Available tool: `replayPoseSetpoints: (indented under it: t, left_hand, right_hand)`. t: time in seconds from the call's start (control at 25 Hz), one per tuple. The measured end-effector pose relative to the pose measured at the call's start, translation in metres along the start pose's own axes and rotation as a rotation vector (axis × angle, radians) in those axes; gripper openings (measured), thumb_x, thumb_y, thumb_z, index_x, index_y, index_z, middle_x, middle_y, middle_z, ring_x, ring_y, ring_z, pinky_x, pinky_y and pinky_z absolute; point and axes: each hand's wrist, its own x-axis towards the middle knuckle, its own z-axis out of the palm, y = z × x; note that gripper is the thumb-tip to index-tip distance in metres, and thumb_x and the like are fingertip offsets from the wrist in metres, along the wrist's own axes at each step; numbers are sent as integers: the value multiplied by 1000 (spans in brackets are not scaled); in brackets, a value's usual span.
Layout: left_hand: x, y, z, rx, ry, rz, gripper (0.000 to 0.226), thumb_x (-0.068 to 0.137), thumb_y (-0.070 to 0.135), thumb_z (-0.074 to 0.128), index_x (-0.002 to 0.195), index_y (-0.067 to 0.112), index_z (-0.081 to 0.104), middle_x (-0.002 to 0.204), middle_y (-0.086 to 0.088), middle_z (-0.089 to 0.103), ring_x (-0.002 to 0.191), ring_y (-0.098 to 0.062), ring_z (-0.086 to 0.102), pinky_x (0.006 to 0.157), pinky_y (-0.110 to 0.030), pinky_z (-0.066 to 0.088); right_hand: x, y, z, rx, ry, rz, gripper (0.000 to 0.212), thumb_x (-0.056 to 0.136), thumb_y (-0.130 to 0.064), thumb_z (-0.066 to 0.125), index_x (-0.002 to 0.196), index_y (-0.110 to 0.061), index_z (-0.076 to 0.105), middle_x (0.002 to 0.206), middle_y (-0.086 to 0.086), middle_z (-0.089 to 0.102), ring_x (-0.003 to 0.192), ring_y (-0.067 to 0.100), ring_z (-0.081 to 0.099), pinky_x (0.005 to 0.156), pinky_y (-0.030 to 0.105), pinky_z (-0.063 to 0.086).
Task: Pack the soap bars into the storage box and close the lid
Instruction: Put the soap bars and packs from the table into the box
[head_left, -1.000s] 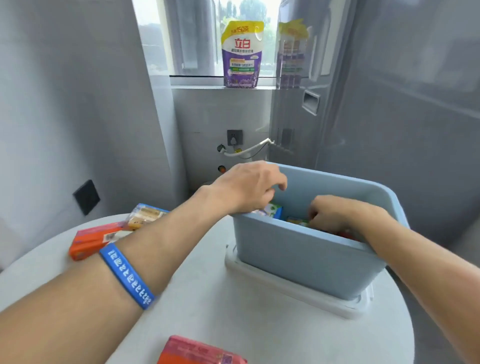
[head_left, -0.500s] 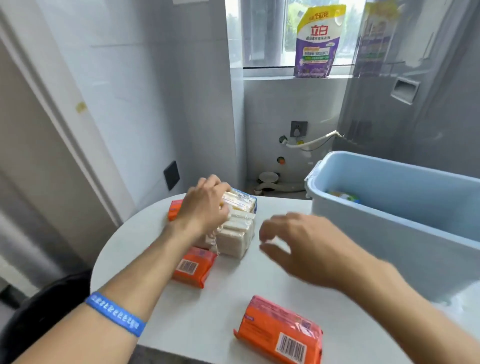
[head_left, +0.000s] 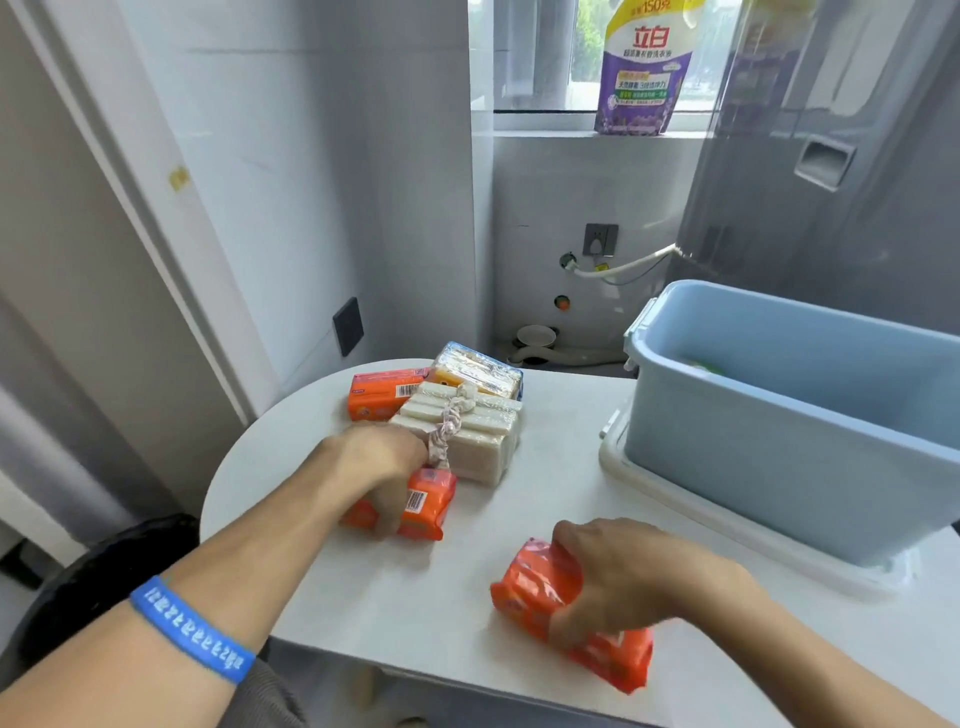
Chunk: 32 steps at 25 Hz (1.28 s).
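My left hand (head_left: 382, 465) grips an orange-wrapped soap bar (head_left: 423, 506) lying on the white round table (head_left: 415, 613). My right hand (head_left: 623, 577) closes over a second orange soap bar (head_left: 535, 587) near the table's front edge. Behind the left hand sits a bundle of pale soap bars (head_left: 478, 436) tied with a strip of cloth. A third orange bar (head_left: 382, 392) and a clear-wrapped yellow soap pack (head_left: 480, 369) lie at the back. The light blue storage box (head_left: 779, 467) stands open at the right, resting on its white lid (head_left: 691, 512); something green shows inside.
A purple detergent pouch (head_left: 644, 67) stands on the window sill. A grey appliance (head_left: 831, 156) rises behind the box. A wall socket (head_left: 600, 239) and white hose (head_left: 623, 267) are on the back wall. A dark seat (head_left: 104, 571) is at the lower left.
Both hands came out of the box and the view swung left. My left hand dropped from the tied bundle onto the orange bar, and my right hand closed on the front orange bar.
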Motion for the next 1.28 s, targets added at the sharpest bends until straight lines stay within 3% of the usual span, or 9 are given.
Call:
replayPoseSetpoints:
  t: [0.12, 0.2, 0.4, 0.64, 0.72, 0.84, 0.96, 1.12, 1.28]
  left_hand:
    - [0, -19, -12, -669, -120, 338, 39, 57, 43, 85, 91, 33, 68, 89, 11, 70, 91, -19, 65, 71, -29, 51]
    - [1, -9, -10, -1326, -245, 638, 43, 68, 27, 81, 109, 23, 70, 108, -5, 71, 107, -30, 61, 87, -33, 50]
    - [23, 59, -7, -2177, -351, 778, 66, 73, 18, 72, 133, 0, 53, 116, -25, 57, 107, -42, 53, 106, -61, 35]
    - [25, 103, -19, -2091, 23, 262, 28, 65, 15, 67, 91, 4, 70, 86, -18, 74, 75, -34, 71, 73, -50, 59]
    - [17, 101, -36, -2180, 155, 319, 34, 72, 18, 66, 103, 3, 69, 96, -15, 77, 79, -32, 73, 73, -49, 59]
    - [-1, 102, -94, -2175, 278, 568, 21, 70, 28, 74, 89, 18, 79, 87, -10, 77, 72, -25, 75, 58, -42, 59]
    - [8, 138, -166, -2012, 461, 607, 18, 70, 19, 82, 87, 16, 76, 84, -10, 77, 71, -26, 75, 59, -42, 60]
    - [55, 208, -215, -1737, 403, 431, 52, 69, 8, 86, 112, 10, 55, 96, -11, 71, 79, -26, 72, 71, -42, 60]
    - [104, 237, -203, -1152, 241, 256, 36, 80, 14, 75, 109, 7, 54, 102, -15, 69, 90, -30, 69, 82, -45, 58]
  right_hand:
    - [-4, 30, -15, 1001, -116, -133, 57, 63, -46, 68, 108, -12, 67, 97, 8, 71, 84, 25, 69, 76, 37, 54]
    - [-5, 38, -19, 1623, -199, -306, 61, 70, -39, 65, 116, 2, 67, 103, 23, 71, 86, 36, 70, 76, 41, 57]
    - [-5, 37, -23, 1848, 71, -262, 61, 78, -51, 65, 120, -6, 68, 103, 19, 72, 80, 34, 70, 68, 42, 57]
    - [-35, 44, -46, 1534, 399, -32, 34, 75, -33, 65, 101, -12, 72, 97, 14, 78, 84, 32, 75, 73, 44, 62]
    - [-51, 56, -64, 1560, 595, -34, 25, 83, -32, 68, 97, -13, 73, 91, 12, 79, 84, 30, 76, 79, 49, 61]
    - [-88, 91, -97, 1538, 1045, -122, 22, 83, -33, 73, 87, -12, 76, 83, 10, 79, 74, 25, 77, 56, 40, 63]
    - [-111, 139, -124, 1120, 1319, 31, 34, 70, -44, 78, 96, -25, 66, 76, -2, 77, 60, 13, 73, 41, 25, 51]
    - [-90, 200, -125, 333, 999, 467, 39, 78, -41, 68, 111, -33, 50, 95, 3, 69, 87, 31, 63, 72, 38, 48]
    - [-55, 218, -115, 81, 660, 516, 25, 85, -32, 57, 107, -21, 52, 110, 7, 67, 90, 29, 58, 69, 36, 43]
